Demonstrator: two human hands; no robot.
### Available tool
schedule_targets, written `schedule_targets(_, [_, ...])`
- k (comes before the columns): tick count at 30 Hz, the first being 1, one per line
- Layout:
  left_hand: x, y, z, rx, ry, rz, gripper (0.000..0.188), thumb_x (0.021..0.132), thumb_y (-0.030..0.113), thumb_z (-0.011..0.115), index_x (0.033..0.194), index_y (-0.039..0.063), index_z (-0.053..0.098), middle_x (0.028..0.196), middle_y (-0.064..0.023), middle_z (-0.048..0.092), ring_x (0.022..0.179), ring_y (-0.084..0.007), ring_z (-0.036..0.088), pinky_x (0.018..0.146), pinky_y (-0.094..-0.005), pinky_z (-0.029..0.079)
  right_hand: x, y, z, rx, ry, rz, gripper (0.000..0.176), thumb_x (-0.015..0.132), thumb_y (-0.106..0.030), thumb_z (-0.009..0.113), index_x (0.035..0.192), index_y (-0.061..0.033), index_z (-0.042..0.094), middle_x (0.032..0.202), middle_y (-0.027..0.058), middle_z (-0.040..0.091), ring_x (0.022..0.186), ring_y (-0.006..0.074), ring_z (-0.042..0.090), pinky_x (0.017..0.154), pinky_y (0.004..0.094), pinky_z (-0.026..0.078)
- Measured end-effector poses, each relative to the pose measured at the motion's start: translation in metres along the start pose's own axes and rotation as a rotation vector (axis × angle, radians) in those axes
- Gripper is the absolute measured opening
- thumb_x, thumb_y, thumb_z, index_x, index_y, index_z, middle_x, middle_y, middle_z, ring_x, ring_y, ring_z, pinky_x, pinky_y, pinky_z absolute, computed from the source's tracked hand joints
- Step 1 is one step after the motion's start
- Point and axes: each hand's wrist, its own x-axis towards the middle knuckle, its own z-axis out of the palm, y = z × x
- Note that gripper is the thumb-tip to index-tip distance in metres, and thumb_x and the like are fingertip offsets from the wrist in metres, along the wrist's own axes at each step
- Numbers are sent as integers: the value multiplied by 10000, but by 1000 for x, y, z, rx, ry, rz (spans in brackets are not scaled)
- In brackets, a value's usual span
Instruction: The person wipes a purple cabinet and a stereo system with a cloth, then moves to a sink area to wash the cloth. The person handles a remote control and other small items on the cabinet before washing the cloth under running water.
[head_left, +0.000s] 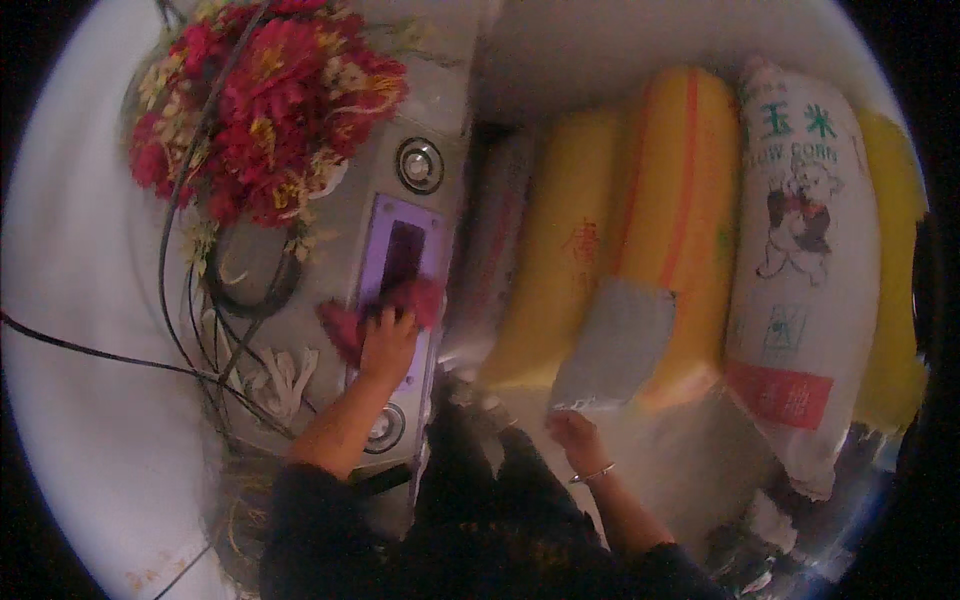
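My left hand (388, 341) presses a red cloth (345, 330) onto a purple panel (366, 279) with a dark slot, set in a grey metal-looking surface. One round fitting (420, 166) lies beyond the panel and another round fitting (384, 427) lies nearer me, both with dark rings. My right hand (576, 435), with a bangle on its wrist, grips the near edge of a flat grey sheet or bag (619, 341). The sheet lies across the front of the yellow sacks. The fingertips of my right hand are blurred.
Red and yellow flowers (274, 112) lie at the upper left, with black cables (169, 262) running over and beside them. Full yellow sacks (682, 172) and a white printed sack (810, 300) stand along the wall at right. White strips (281, 382) lie near my left forearm.
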Motion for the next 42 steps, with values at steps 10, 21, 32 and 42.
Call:
schedule_targets(10, [68, -5, -28, -51, -129, -72, 365, 728, 91, 499, 1089, 136, 526, 1187, -97, 430, 1055, -400, 397, 799, -460, 429, 12, 26, -6, 37, 208, -58, 118, 783, -39, 561, 898, -12, 549, 889, 98, 585, 800, 178, 570, 690, 279, 451])
schedule_targets(21, [232, -20, 30, 429, 1, -92, 287, 756, 134, 507, 1031, 58, 539, 1183, -73, 411, 960, -322, 447, 724, -421, 482, 24, 39, -2, 471, 268, -28, 139, 801, -10, 525, 935, -17, 556, 859, 72, 571, 795, 152, 543, 701, 267, 439])
schedule_targets(32, [74, 40, 53, 302, -485, -155, 492, 774, 194, 497, 1198, 2, 340, 1115, -202, 414, 890, -334, 516, 654, -373, 502, 22, 32, -10, 625, 170, -32, 182, 776, 63, 499, 930, -15, 557, 922, 62, 559, 835, 140, 543, 705, 242, 435])
schedule_targets(42, [-167, 128, -4, 155, -1016, -211, 399, 730, 112, 507, 1115, 19, 458, 1111, -183, 432, 980, -353, 472, 699, -398, 493, -10, 77, -42, 531, 80, -21, 172, 772, 62, 513, 923, -6, 562, 915, 61, 574, 815, 132, 548, 713, 245, 439])
